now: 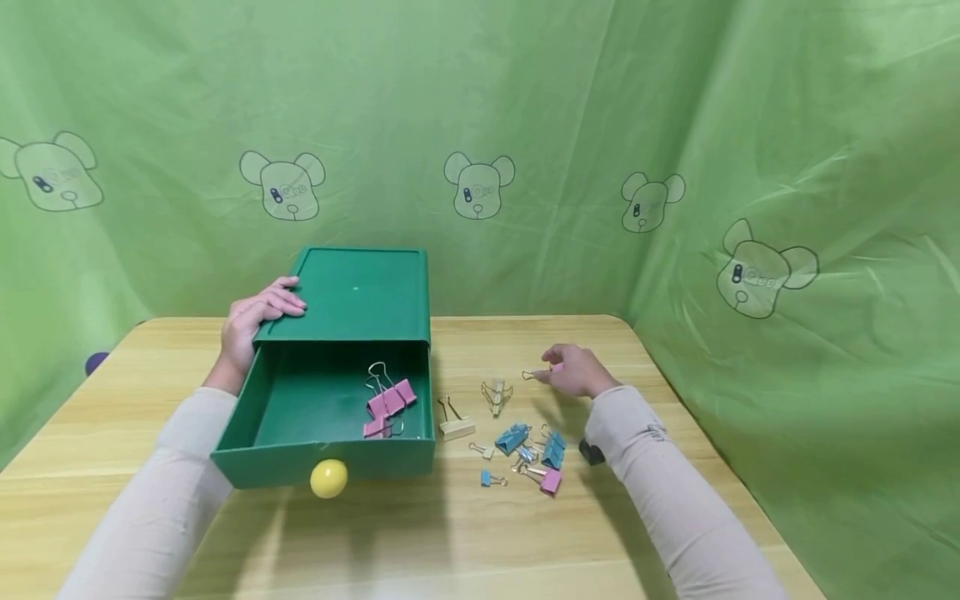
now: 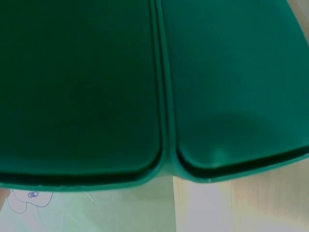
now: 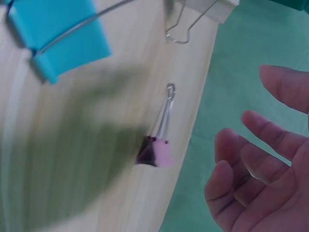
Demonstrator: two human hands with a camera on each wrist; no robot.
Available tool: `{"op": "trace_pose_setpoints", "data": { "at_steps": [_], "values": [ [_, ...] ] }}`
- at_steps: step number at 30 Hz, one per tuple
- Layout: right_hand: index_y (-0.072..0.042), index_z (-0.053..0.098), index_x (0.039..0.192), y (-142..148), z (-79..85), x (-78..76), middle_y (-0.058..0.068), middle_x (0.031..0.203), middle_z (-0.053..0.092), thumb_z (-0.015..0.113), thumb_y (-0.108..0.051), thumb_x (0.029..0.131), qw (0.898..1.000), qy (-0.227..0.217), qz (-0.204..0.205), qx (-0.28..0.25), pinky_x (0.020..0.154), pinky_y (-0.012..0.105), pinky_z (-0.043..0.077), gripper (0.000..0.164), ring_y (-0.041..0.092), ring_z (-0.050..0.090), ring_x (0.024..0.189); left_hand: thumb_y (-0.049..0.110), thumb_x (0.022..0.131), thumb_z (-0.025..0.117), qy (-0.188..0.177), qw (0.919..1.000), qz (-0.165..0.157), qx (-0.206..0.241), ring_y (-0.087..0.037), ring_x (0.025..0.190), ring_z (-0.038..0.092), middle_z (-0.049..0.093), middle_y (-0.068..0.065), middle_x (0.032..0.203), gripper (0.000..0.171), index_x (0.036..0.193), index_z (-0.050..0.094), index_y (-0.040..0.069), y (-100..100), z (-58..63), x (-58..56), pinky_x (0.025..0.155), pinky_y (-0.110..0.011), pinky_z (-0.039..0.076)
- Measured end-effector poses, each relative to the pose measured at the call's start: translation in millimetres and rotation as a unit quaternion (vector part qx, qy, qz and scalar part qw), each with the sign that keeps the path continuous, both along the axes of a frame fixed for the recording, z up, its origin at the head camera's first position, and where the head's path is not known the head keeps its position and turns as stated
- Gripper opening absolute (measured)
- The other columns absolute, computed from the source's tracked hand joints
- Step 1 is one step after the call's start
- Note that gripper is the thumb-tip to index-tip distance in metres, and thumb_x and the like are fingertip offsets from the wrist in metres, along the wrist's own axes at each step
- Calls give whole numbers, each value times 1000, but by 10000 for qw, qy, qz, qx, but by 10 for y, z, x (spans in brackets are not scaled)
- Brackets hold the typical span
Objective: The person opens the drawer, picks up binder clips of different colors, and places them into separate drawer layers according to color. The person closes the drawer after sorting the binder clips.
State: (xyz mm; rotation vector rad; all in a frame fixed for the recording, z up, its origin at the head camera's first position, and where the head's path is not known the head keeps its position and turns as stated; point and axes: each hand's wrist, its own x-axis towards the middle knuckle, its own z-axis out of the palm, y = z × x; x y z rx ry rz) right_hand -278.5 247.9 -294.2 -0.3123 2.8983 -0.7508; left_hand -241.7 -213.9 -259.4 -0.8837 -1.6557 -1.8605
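Observation:
My left hand [image 1: 258, 321] rests with extended fingers on the upper left edge of a green drawer box [image 1: 367, 292]; its thumb is hidden. The box's side [image 2: 231, 87] fills most of the left wrist view. The drawer [image 1: 322, 462] stands pulled out, with pink binder clips [image 1: 390, 400] inside. My right hand [image 1: 576, 372] hovers at a small pink binder clip [image 3: 161, 153] on the table. In the right wrist view its fingers are loosely bent and apart from that clip, holding nothing.
Blue binder clips [image 1: 552, 450], cream clips [image 1: 457, 428] and another pink clip [image 1: 551, 482] lie scattered right of the drawer. A yellow knob [image 1: 328, 478] sticks out of the drawer front. A black object [image 1: 591, 452] shows beside the right sleeve. Green curtain [image 1: 525, 100] surrounds the wooden table [image 1: 495, 550].

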Motion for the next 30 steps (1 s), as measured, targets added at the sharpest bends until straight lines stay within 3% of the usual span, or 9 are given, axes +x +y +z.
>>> {"op": "trace_pose_setpoints", "data": {
  "at_steps": [13, 23, 30],
  "values": [
    [5, 52, 132, 138, -161, -61, 31, 127, 54, 64, -25, 92, 9988, -129, -90, 461, 99, 58, 39, 52, 48, 50, 118, -15, 86, 24, 24, 10000, -37, 69, -21, 118, 53, 72, 1, 87, 55, 79, 75, 4, -11, -16, 5, 107, -27, 32],
    [8, 53, 130, 180, -269, -63, 28, 128, 56, 65, -23, 92, 9969, -269, 47, 741, 103, 54, 38, 51, 46, 50, 119, -14, 86, 25, -134, 9999, 52, 22, -21, 118, 53, 72, 2, 87, 55, 78, 75, 6, 0, -7, 0, 108, -28, 31],
    [10, 44, 138, 173, -285, -41, 31, 132, 51, 62, -26, 94, 9939, -637, 80, 902, 105, 57, 35, 59, 49, 45, 124, -15, 85, 25, -64, 10000, 42, 9, -21, 118, 53, 72, 2, 87, 55, 78, 75, 7, -1, -9, -16, 108, -28, 31]
  ]
}}
